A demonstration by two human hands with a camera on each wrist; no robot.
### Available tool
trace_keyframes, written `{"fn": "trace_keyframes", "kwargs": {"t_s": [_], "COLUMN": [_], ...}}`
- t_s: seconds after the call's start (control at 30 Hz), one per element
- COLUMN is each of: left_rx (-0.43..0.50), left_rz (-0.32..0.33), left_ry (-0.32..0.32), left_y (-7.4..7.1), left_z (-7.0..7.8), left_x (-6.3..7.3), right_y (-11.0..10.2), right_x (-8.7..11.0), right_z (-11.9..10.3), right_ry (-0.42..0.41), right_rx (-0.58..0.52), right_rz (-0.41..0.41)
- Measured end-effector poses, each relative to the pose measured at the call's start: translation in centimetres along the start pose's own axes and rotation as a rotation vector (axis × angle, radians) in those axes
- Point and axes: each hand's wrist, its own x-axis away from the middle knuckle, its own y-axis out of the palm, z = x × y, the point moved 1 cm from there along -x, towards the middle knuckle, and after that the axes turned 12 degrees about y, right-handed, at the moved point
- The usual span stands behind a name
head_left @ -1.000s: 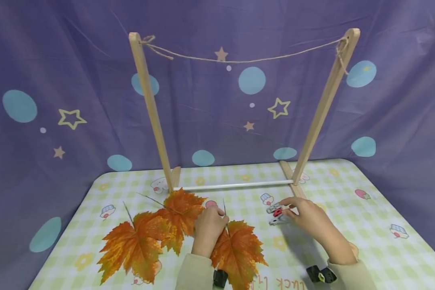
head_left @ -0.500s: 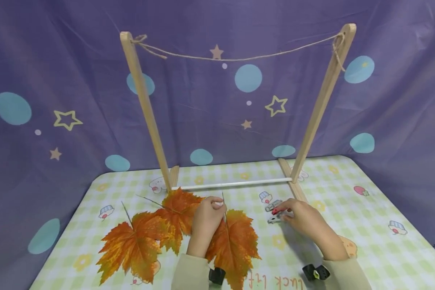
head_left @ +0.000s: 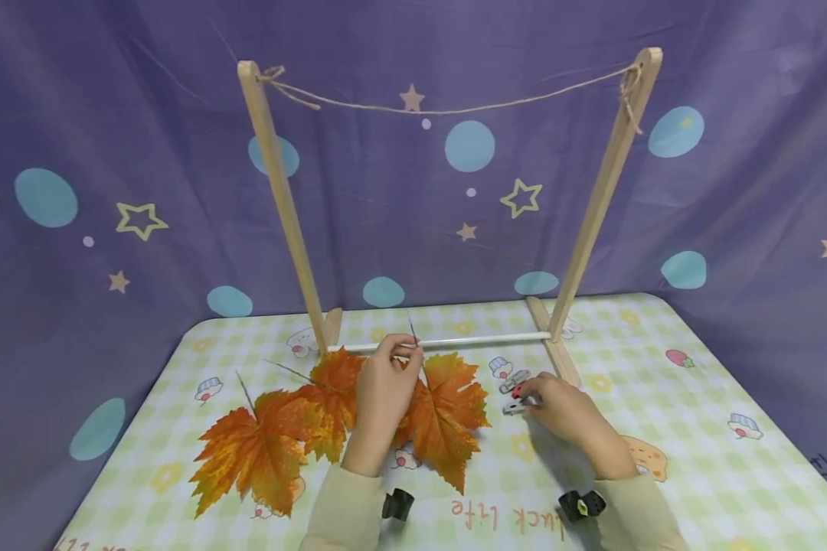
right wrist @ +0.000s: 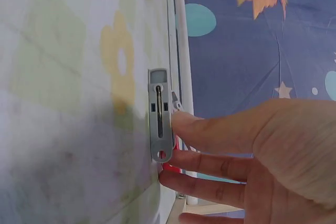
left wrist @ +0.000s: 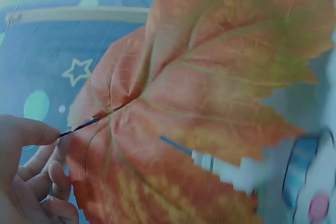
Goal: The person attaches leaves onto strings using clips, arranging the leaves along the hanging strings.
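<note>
The left hand point(head_left: 389, 379) pinches the stem of a leaf point(head_left: 448, 413) between thumb and fingertips, the grip narrowed to the stem's width. The leaf is raised off the table point(head_left: 696, 451), its lobes spreading toward the person, the stem tip poking past the fingers and crossing the white rod point(head_left: 485, 339) in the head view. Left of that hand lie two more leaves, the middle leaf point(head_left: 327, 394) overlapped by the outer leaf point(head_left: 258, 448), which sits well in from the table's left edge.

The right hand point(head_left: 558, 405) has its fingers part bent at a small cluster: a far grey clip point(head_left: 514, 381), a red clip point(head_left: 518, 392) and a near grey clip point(head_left: 514, 409). Thumb and fingers meet the cluster closely, but I cannot tell whether they have hold of a clip. A strip of checked cloth separates the held leaf from the clips, and a wide stretch of it runs from the right hand to the table's right edge.

The left post point(head_left: 282, 203) and right post point(head_left: 605, 191) stand near the back edge, curtain point(head_left: 386, 191) behind, with a sagging string point(head_left: 448, 112) high above both hands
</note>
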Motion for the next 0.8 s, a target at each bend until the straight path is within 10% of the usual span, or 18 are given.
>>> {"fn": "trace_keyframes", "kwargs": {"t_s": [0.8], "left_rx": [-0.270], "left_rz": [-0.061], "left_ry": [0.414], "left_y": [-9.3], "left_z": [5.0], "left_x": [-5.5], "right_y": [0.0], "right_x": [0.3], "right_z": [0.0], "right_ry": [0.039], "right_rx": [-0.037], "right_rz": [-0.041]}}
